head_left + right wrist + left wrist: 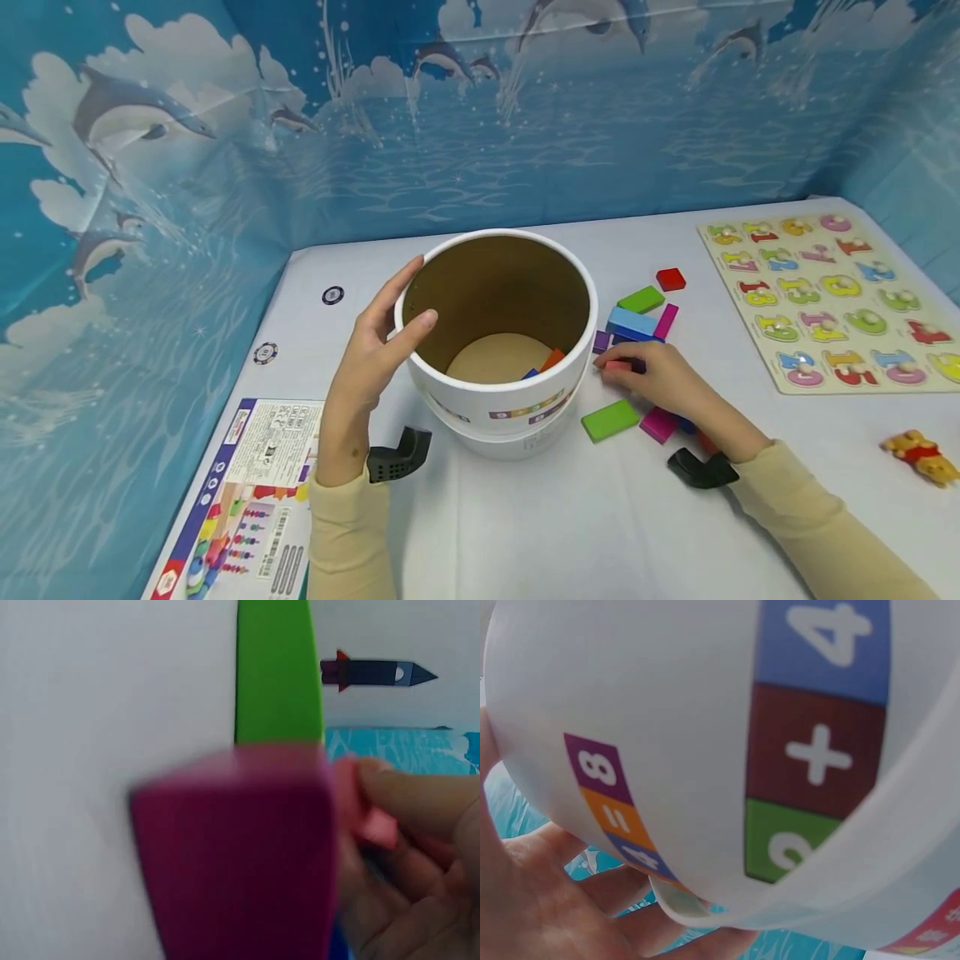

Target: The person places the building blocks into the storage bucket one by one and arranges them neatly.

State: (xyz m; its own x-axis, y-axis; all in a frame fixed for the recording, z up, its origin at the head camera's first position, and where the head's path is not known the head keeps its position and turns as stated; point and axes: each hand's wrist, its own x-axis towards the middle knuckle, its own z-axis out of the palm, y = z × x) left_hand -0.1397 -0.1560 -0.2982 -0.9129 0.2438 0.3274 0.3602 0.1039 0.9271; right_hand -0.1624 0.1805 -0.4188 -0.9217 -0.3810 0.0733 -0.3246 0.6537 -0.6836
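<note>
A white bucket (517,446) printed with coloured number tiles stands mid-table, an orange block (552,360) and a bit of a blue block (530,373) visible on its floor. My left hand (378,337) holds the bucket's left side at the rim, thumb over the opening and fingers along the outer wall. Right of the bucket, my right hand (660,379) pinches a pinkish-red block (375,826) between thumb and fingers, low among other blocks. A green block (610,421) and a magenta block (240,862) lie beside that hand.
Behind the right hand lie a light blue block (632,321), a green block (642,299) and a red block (671,279). A number puzzle board (780,379) lies at right, a small bear figure (922,457) before it. A printed box (255,500) occupies the front left.
</note>
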